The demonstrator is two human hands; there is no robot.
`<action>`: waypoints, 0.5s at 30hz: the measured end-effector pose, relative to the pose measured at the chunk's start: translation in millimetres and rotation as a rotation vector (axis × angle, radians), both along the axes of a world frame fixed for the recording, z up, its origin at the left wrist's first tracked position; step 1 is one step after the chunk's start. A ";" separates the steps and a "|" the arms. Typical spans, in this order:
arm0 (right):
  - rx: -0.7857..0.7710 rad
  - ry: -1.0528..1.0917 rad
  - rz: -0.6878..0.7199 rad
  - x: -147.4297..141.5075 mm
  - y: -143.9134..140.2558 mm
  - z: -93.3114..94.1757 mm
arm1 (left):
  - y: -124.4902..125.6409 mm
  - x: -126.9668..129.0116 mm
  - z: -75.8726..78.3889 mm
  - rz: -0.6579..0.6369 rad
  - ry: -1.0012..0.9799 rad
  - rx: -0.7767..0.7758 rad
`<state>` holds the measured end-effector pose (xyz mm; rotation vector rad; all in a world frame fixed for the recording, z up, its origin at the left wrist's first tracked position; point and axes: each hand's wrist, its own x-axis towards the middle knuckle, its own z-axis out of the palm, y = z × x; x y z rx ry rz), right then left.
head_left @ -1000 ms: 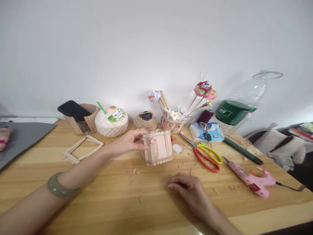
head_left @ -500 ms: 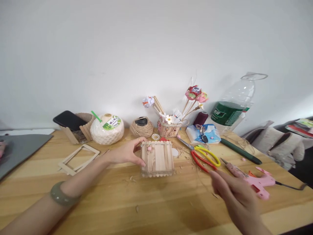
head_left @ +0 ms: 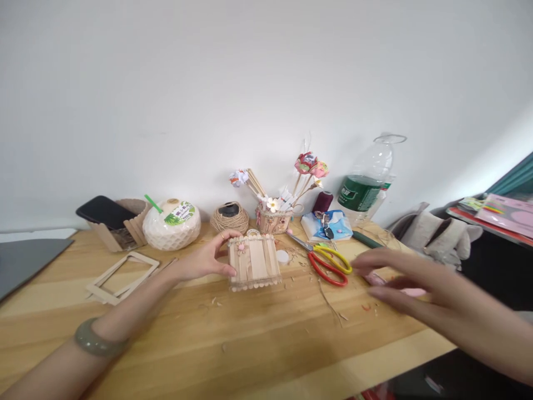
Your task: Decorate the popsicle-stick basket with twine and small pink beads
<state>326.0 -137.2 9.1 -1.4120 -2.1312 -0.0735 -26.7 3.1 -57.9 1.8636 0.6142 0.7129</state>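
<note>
Soft, fairly bright light washes the pale wall [head_left: 200, 83], strongest near the right edge, while diffuse shadows dull the bench [head_left: 258, 333] and the right hand [head_left: 441, 291] looks slightly blurred.

Beyond the left hand [head_left: 208, 258] and right hand [head_left: 445, 283] stands a plain pale grey wall [head_left: 166, 94], lit most brightly past the right one. Beneath both spreads a wooden tabletop [head_left: 233, 344] with light, banded grain. Farther off beyond the right hand are teal fabric [head_left: 518, 173] and a red-edged surface [head_left: 495, 226]; the space below is dark.
</note>
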 end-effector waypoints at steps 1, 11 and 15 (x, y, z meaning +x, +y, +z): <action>-0.049 -0.049 0.024 -4.5 11.1 -2.1 | -1.6 0.0 2.0 0.001 0.011 0.032; -0.061 -0.057 0.264 -86.3 66.0 -74.2 | -12.3 10.6 15.4 -0.025 0.098 0.307; -0.041 -0.050 0.276 -90.1 88.0 -72.2 | -1.5 4.6 12.8 -0.029 0.094 0.310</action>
